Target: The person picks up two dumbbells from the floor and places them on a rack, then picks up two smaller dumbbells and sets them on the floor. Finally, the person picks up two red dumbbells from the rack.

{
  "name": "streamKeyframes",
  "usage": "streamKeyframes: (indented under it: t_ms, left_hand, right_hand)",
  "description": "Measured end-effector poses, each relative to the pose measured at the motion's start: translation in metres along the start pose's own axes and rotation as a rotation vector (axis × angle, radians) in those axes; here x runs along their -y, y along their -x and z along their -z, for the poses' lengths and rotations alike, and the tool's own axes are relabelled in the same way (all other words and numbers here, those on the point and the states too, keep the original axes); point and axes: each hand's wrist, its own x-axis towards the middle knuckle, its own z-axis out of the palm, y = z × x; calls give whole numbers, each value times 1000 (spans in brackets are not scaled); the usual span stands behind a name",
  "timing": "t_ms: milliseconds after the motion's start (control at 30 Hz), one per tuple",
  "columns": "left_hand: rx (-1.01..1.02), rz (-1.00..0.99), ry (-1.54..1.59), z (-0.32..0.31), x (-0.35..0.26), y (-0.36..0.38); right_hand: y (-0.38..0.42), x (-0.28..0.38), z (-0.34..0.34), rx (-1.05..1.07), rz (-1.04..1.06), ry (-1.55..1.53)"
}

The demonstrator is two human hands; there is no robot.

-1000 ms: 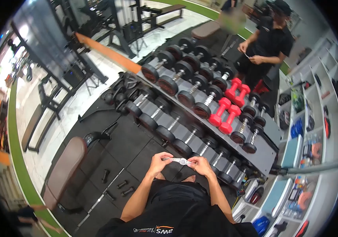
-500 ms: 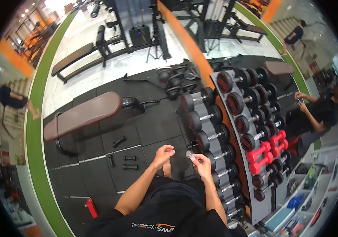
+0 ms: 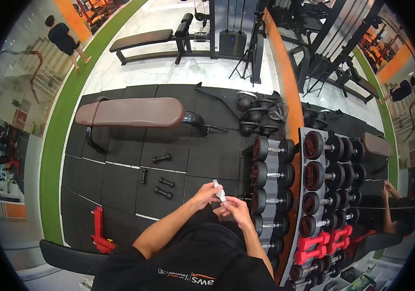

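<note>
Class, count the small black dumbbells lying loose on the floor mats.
4: one nearest the bench, one upright-looking beside it, two lower down. Others may be hidden.

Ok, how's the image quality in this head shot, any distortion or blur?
Head view: strong fisheye, black corners, the bench bows; small silvery packet between left hand and right hand is slightly soft; glare on the pale floor up top.

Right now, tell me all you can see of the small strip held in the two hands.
The strip is small, thin and pale, whitish or clear, perhaps plastic; finer detail is too small to tell. It tilts, upper end pointing up and left. The left hand pinches it from the left, the right hand holds its lower end, in front of the chest.
</note>
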Motion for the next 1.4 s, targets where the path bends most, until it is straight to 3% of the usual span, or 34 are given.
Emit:
streamKeyframes:
  t_ms: [233, 333, 533, 700, 767, 833, 933, 1000, 1067, 1233, 1333, 1400]
  left_hand:
    - [-211, -90, 351, 14, -17, -32]
    - [-288, -77, 319, 41, -30, -53]
    - [-482, -21, 89, 145, -84, -116]
    - [-481, -290, -58, 272, -126, -200]
    - [-520, -136, -62, 298, -179, -220]
    - [-522, -176, -124, 332, -213, -247]
    - [-640, -97, -178, 397, -237, -302]
    - [-707, -162, -290, 421, -259, -326]
    - [-689, -135, -292, 464, -256, -359]
    - [-692, -54, -386, 481, -286, -379]
    - [-682, -13, -343, 505, -260, -389]
    - [-582, 102, -283, 493, -270, -376]
  right_hand:
    - [-43, 30, 12, 181, -117, 104]
    - [-62, 34, 20, 160, -150, 145]
    - [-123, 35, 33, -96, -281, 219]
    - [-172, 56, 18, -362, -334, 97]
    - [-187, 58, 11, -421, -321, 72]
    - [-198, 60, 0, -475, -370, 99]
    - [-213, 56, -11, -509, -438, 127]
    - [-220, 54, -22, -530, -491, 151]
    - [-219, 52, -31, -524, -506, 169]
    - [-228, 50, -39, -544, -538, 131]
    - [-228, 51, -42, -556, -522, 125]
    - [-230, 54, -42, -575, -512, 118]
